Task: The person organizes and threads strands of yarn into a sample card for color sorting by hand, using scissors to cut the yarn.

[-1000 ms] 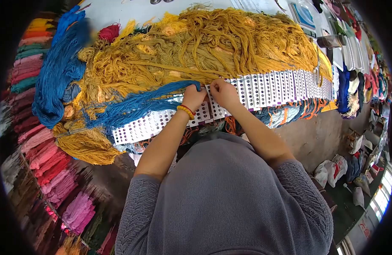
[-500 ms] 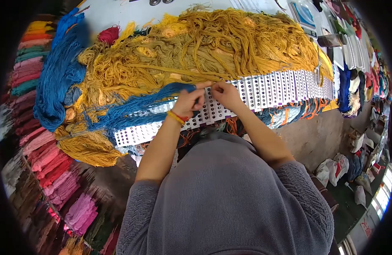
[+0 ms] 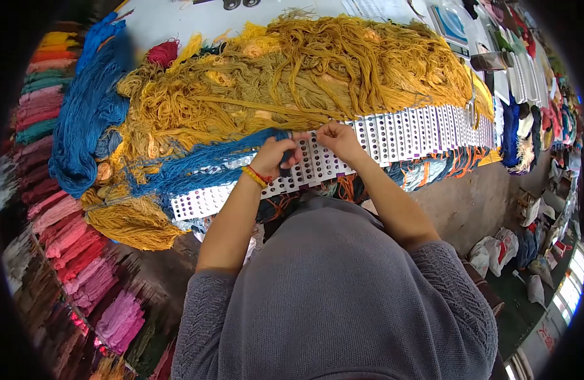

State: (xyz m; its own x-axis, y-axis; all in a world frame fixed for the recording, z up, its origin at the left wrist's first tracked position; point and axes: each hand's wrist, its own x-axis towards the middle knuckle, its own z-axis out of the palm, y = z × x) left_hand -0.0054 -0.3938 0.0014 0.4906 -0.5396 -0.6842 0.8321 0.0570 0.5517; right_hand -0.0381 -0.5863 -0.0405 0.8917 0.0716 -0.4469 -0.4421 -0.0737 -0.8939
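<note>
My left hand [image 3: 278, 155], with a yellow and red bracelet at the wrist, is curled round the end of a blue yarn bundle [image 3: 241, 139]. Its index finger points right, toward my other hand. Close beside that fingertip, my right hand [image 3: 340, 142] is closed in a pinch; what lies between the fingertips is too small to make out. Both hands are over a row of white cards with punched holes [image 3: 387, 136]. More of the blue yarn lies loose across the cards on the left. Part of it is hidden behind my left hand.
A big heap of mustard-yellow yarn [image 3: 317, 69] covers the table behind the cards. Thick blue skeins [image 3: 89, 120] hang at the left end, near a red yarn ball [image 3: 163, 53]. Scissors handles [image 3: 241, 3] lie at the back. Coloured skeins [image 3: 76, 234] line the left side.
My left hand has shifted slightly left and down, its index finger drawing back from my right hand. The right hand stays pinched in nearly the same place.
</note>
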